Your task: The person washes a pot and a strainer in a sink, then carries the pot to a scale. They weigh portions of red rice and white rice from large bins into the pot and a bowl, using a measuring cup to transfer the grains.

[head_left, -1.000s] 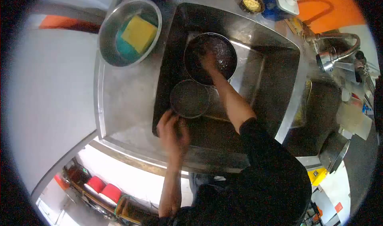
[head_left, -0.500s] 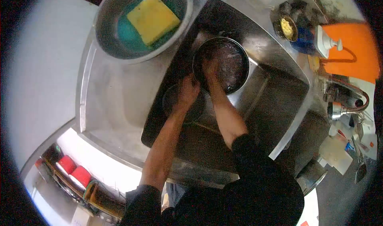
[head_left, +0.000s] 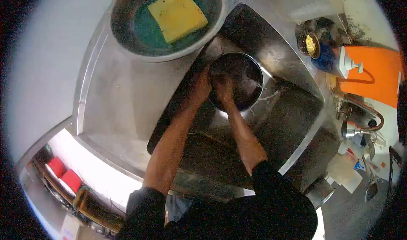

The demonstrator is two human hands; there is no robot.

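Note:
A round metal pot (head_left: pixel 250 79) with a dark inside and some water in it stands in the steel sink (head_left: pixel 292 113). At the pot's left rim is my left hand (head_left: pixel 201 88), its fingers closed over the edge. My right hand (head_left: pixel 224 89) reaches down inside the pot near the left wall. Its fingers are dark and blurred, so their grip and anything in them cannot be made out. Below my left hand, a dark rounded shape (head_left: pixel 201 119) shows faintly in the shadowed sink.
A large metal basin (head_left: pixel 169 57) holds a yellow sponge-like block (head_left: pixel 178 15) in greenish liquid, left of the sink. A faucet (head_left: pixel 349 129), a white pump bottle (head_left: pixel 345 62), an orange board (head_left: pixel 373 79) and a small strainer of yellowish bits (head_left: pixel 311 45) line the right side.
The camera view has shifted. My left hand has moved farther up along the pot's left rim. My right hand stays inside the pot, now lower in it.

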